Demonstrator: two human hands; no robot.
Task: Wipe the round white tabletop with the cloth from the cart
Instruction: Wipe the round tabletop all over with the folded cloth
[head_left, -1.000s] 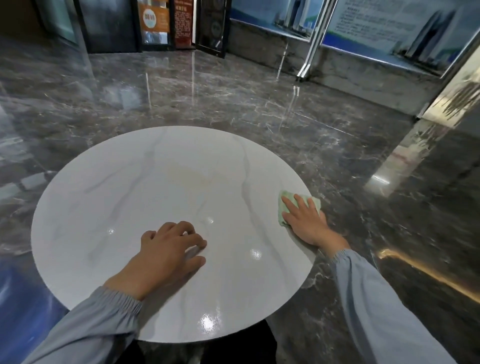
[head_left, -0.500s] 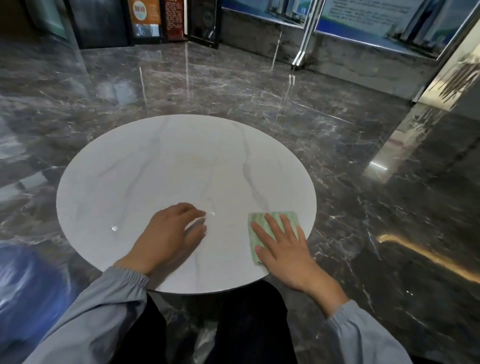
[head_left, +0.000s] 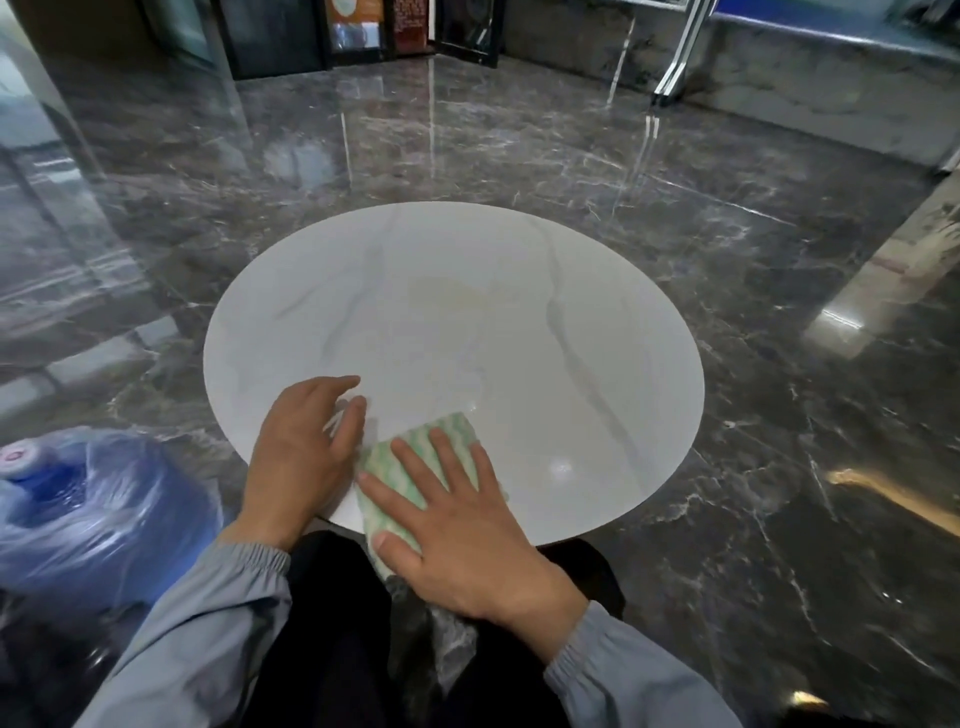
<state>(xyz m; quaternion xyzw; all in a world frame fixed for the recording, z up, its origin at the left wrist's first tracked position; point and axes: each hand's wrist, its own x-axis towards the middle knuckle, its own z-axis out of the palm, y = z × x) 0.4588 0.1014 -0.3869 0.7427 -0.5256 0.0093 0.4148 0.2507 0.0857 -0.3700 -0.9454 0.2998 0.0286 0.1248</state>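
The right hand (head_left: 457, 525) lies flat, fingers spread, pressing the green-and-white cloth (head_left: 457, 428) at the tabletop's (head_left: 467, 322) 6 o'clock rim. The left hand (head_left: 301, 447) rests loosely curled at 7 o'clock and holds nothing; whether its thumb touches the cloth I cannot tell. The cloth's near end overhangs the rim, so a stroke drawn further toward the body would probably drag it off. A sweep toward 9 o'clock would run into the left hand. The white, grey-veined top is glossy, with a faint yellowish patch near its centre. Around it is polished dark marble floor (head_left: 727, 260), with a wrapped blue water bottle (head_left: 88, 499) at 8 o'clock.
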